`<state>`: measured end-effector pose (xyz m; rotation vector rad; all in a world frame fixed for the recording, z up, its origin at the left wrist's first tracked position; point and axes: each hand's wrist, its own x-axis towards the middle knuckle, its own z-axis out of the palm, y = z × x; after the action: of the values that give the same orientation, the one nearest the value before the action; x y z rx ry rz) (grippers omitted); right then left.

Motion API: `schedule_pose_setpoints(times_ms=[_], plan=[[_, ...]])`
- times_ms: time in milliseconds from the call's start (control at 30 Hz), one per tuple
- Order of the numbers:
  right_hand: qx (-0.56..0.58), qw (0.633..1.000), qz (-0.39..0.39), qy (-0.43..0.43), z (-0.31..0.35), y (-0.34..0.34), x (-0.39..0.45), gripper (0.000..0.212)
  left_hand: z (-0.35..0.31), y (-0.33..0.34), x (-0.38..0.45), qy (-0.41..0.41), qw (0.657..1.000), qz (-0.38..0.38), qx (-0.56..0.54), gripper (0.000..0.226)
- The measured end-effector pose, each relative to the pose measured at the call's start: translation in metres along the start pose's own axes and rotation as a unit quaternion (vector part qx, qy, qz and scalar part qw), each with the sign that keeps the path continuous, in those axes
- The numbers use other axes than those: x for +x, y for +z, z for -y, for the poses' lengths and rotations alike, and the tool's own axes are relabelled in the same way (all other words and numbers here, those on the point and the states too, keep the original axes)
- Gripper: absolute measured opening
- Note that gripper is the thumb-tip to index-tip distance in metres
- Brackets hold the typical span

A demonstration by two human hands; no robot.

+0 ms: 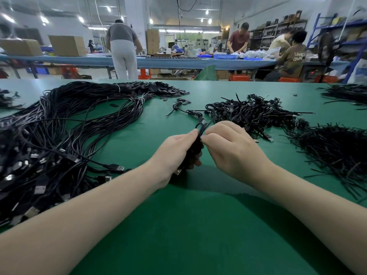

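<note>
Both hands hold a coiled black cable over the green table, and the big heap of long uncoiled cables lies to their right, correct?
No: the head view shows the heap of long uncoiled cables on their left. The left hand and right hand do hold the coiled cable.

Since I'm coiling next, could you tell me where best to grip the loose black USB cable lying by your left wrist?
Probably pinch the black USB cable at the moulded collar behind its silver plug, coming from the right over the green mat: that end lies free, while the cord runs left into the tangled heap.
</note>
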<state>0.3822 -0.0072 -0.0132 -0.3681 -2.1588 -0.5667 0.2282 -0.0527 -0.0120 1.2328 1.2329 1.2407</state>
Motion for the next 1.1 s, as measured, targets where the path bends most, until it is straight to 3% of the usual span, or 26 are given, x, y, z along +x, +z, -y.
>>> schedule_pose_setpoints(times_ms=[100,200,267,333,367,400,467,533,633,767,933,1033,1100], plan=[[0.048,0.994,-0.023,0.098,-0.007,-0.004,0.004,0.009,-0.032,-0.01,0.0,-0.097,0.982,0.045,0.153,0.048],[0.036,0.966,-0.083,0.244,-0.037,-0.011,0.015,0.007,-0.068,-0.043,0.003,-0.051,0.918,0.02,0.392,0.047],[0.022,0.908,-0.075,0.412,-0.076,-0.015,0.021,0.012,-0.084,-0.073,0.009,-0.016,0.869,-0.042,0.494,0.041],[-0.003,0.819,0.031,0.573,-0.105,-0.016,0.02,0.037,-0.091,-0.109,0.023,-0.028,0.798,-0.113,0.592,0.037],[-0.035,0.794,0.095,0.599,-0.108,-0.014,0.018,0.046,-0.089,-0.128,0.032,-0.052,0.758,-0.141,0.634,0.037],[-0.062,0.797,0.13,0.587,-0.103,-0.01,0.016,0.053,-0.084,-0.148,0.04,-0.083,0.723,-0.163,0.666,0.04],[-0.065,0.849,0.115,0.511,-0.076,0.005,0.007,0.058,-0.066,-0.181,0.05,-0.151,0.681,-0.187,0.692,0.057],[-0.031,0.893,0.087,0.44,-0.045,0.018,-0.004,0.052,-0.041,-0.204,0.055,-0.216,0.664,-0.162,0.697,0.086],[0.0,0.929,0.175,0.326,-0.03,0.031,-0.016,0.038,-0.008,-0.226,0.059,-0.254,0.641,-0.149,0.709,0.107],[0.054,0.923,0.183,0.335,-0.035,0.034,-0.019,0.023,-0.002,-0.237,0.061,-0.277,0.63,-0.202,0.697,0.093],[0.071,0.912,0.182,0.362,-0.037,0.033,-0.021,0.016,-0.016,-0.237,0.055,-0.247,0.633,-0.132,0.722,0.059],[0.074,0.907,0.195,0.365,-0.038,0.033,-0.021,0.015,-0.035,-0.237,0.049,-0.234,0.572,-0.08,0.782,0.032],[0.074,0.905,0.201,0.367,-0.038,0.034,-0.021,0.015,-0.045,-0.234,0.051,-0.258,0.537,-0.065,0.8,0.031]])
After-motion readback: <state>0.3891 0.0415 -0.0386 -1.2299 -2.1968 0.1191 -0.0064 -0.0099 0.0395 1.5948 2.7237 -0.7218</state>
